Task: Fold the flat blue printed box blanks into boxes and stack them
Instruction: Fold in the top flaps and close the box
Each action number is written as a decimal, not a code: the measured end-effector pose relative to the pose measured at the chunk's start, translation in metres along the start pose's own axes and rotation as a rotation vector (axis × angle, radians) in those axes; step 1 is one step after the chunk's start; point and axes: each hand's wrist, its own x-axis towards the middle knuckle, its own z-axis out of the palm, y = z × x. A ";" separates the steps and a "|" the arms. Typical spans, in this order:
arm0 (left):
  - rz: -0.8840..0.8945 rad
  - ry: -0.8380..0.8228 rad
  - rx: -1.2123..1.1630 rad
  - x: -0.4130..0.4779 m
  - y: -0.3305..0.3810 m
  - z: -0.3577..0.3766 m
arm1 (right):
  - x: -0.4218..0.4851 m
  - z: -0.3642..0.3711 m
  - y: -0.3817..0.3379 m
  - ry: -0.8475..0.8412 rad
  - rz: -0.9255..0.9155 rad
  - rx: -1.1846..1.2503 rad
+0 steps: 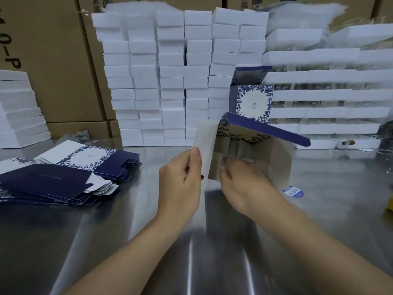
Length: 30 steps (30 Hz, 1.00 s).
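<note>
Pinching the white side flap [203, 143] of the half-folded box [276, 160], your left hand [180, 177] clamps it between thumb and fingers. Your right hand [244, 182] reaches inside that box, too blurred to tell its grip. A finished box [253, 103] stands just behind it, and flat blanks [63, 179] are piled well to its left.

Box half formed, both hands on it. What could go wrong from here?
1. The left hand pinches the white flap while the right hand reaches inside the half-formed box. Uneven pressure might crease or tear the flap at its fold.
2. The finished box stands open-lidded just behind, so a forward push could topple it.
3. The flat blanks lie fanned out and could slide on the shiny table.
</note>
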 end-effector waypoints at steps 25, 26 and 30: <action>0.019 -0.126 -0.125 -0.009 0.014 0.004 | -0.005 -0.011 -0.016 0.434 -0.191 0.920; -0.026 -0.151 -0.175 -0.010 0.013 0.004 | -0.006 -0.010 -0.016 0.413 -0.198 0.937; -0.133 -0.132 -0.238 -0.010 0.015 0.006 | -0.003 -0.008 -0.015 0.298 -0.168 0.988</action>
